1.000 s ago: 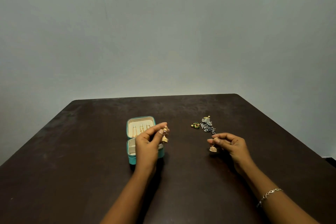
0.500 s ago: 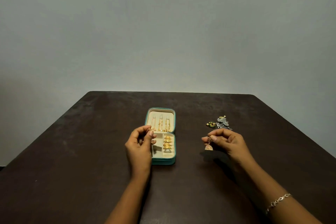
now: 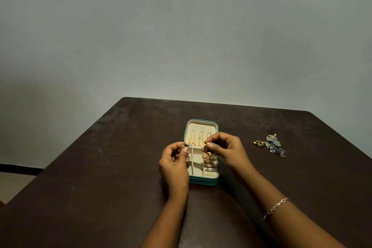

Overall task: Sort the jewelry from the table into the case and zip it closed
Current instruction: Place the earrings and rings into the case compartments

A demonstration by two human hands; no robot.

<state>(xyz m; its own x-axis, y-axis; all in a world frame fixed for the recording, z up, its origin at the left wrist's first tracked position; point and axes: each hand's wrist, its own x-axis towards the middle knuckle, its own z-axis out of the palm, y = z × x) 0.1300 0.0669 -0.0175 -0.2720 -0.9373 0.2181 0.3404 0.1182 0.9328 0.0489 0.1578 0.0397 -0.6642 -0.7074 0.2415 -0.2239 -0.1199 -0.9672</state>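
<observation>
One gold earring (image 3: 205, 156) hangs pinched by the right hand (image 3: 227, 151) over the open case (image 3: 203, 181). The left hand (image 3: 174, 164) pinches a second earring (image 3: 182, 146).

A plain grey-green wall (image 3: 181, 26) fills the upper view, evenly and dimly lit. A dark brown table (image 3: 100, 167) stands before it. At left, a dark baseboard (image 3: 18, 168) meets pale floor (image 3: 14, 185).

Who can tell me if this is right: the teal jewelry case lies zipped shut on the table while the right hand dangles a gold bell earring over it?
Not quite. The head view shows the teal jewelry case open, not zipped shut. The rest holds: it lies on the table while the right hand dangles a gold bell earring over it.
</observation>
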